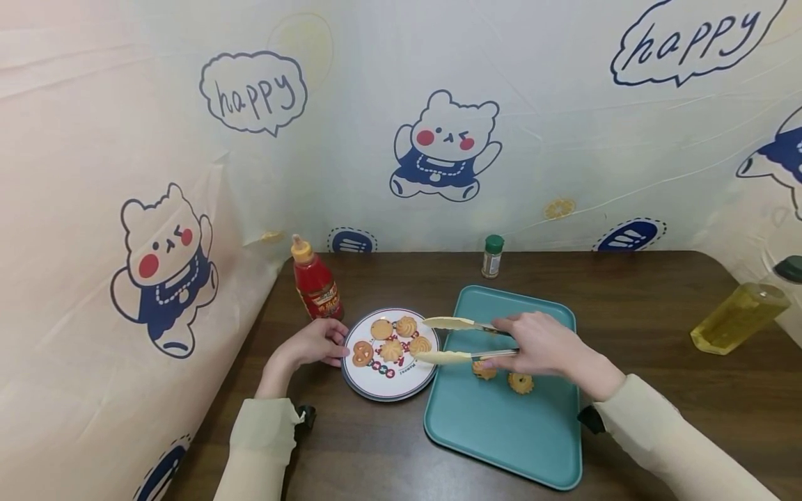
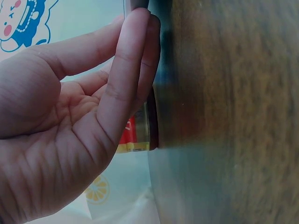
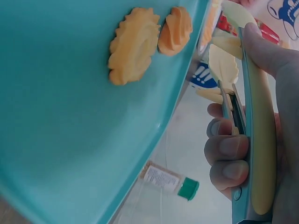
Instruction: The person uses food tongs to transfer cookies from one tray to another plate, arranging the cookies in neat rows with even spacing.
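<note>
My left hand (image 1: 317, 342) pinches the left rim of a round white printed plate (image 1: 401, 386); in the left wrist view, thumb and fingertips meet at its edge (image 2: 136, 3). Several cookies (image 1: 391, 350) lie on the plate, one of them pretzel-shaped. My right hand (image 1: 535, 342) grips metal tongs (image 1: 495, 353) with cream tips. The tips stand apart over the plate's right side, with a swirled cookie (image 1: 420, 345) between them in the head view. Below that hand, two cookies (image 1: 521, 383) rest on a teal tray (image 1: 501, 438); the right wrist view shows this pair (image 3: 134, 46) close up.
A red sauce bottle (image 1: 318, 285) with a yellow cap stands behind my left hand. Beyond the tray is a small green-capped spice jar (image 1: 492, 257). An oil bottle (image 1: 739, 316) stands at the far right. Printed cloth hangs around the brown table (image 1: 633, 299).
</note>
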`<state>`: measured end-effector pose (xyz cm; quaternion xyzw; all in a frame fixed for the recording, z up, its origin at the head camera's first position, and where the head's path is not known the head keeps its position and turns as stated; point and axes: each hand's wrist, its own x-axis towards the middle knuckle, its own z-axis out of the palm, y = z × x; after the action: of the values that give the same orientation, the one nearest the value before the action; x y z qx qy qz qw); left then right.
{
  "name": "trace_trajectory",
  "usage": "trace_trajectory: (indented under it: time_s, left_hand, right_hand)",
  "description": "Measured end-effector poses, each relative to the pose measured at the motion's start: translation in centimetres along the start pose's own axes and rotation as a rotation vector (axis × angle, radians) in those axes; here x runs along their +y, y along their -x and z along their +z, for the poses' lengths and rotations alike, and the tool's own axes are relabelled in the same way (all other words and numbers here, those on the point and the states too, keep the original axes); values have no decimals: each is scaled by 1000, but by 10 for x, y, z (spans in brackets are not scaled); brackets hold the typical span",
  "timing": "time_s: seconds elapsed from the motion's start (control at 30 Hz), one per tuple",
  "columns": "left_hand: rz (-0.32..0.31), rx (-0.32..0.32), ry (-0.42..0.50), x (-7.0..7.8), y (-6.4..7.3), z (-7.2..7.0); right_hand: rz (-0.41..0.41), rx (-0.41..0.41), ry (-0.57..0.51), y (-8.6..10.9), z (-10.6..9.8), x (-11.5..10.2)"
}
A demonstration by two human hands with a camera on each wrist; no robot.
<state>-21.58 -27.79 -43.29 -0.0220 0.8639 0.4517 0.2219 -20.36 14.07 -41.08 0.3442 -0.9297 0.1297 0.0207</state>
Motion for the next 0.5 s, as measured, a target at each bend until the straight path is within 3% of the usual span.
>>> trace_trajectory:
  time_s: [0.5]
  left_hand:
    - [-5, 16, -2, -1, -1, 0]
  right_hand:
    - [74, 33, 37, 50, -13, 22]
